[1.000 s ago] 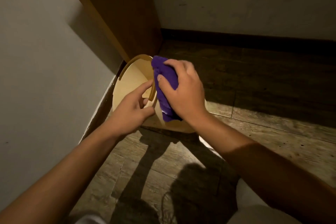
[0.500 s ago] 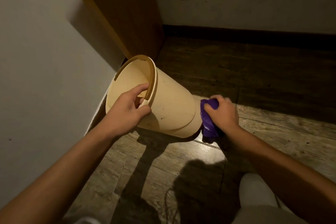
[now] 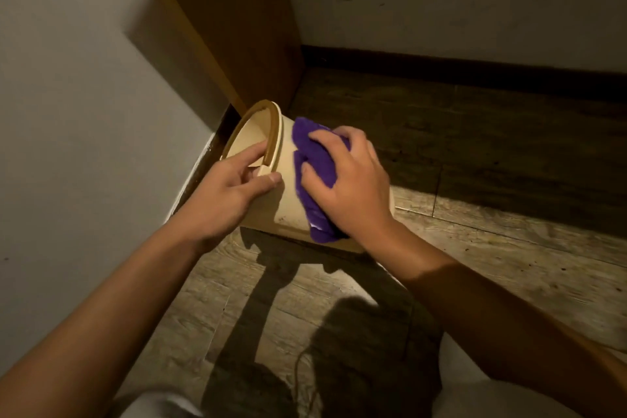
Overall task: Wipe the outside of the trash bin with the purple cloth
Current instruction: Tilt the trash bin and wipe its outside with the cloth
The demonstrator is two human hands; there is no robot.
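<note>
A cream plastic trash bin (image 3: 286, 193) with a tan rim lies tilted on its side, mouth toward the left wall, just above the wooden floor. My left hand (image 3: 225, 193) grips its rim, thumb outside and fingers hooked inside the opening. My right hand (image 3: 353, 187) presses a bunched purple cloth (image 3: 314, 173) flat against the bin's outer wall, close to the rim. The hand and cloth hide most of the bin's base end.
A grey wall (image 3: 74, 119) runs along the left. A brown wooden panel (image 3: 230, 20) stands in the corner behind the bin. Dark baseboard (image 3: 458, 63) lines the far wall. Wood plank floor (image 3: 492, 248) spreads to the right; my knees show at the bottom.
My right hand slid the cloth from the bin's base end back up along the outer wall toward the rim. The left hand kept its grip on the rim.
</note>
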